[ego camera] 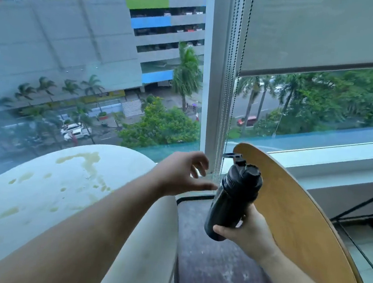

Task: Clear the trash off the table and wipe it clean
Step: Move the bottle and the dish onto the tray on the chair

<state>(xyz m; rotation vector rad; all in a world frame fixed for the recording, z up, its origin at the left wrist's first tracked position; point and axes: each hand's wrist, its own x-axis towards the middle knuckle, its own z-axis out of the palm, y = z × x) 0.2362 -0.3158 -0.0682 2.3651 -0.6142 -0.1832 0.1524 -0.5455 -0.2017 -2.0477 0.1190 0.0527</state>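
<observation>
Stained table point(42, 208), bottle point(232, 203) in right hand point(247, 233)

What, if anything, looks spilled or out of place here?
Yellowish stains are splashed over the white table, thickest near its far edge, like a spilled drink. The right hand holds the black bottle tilted, lid apparently closed.
</observation>
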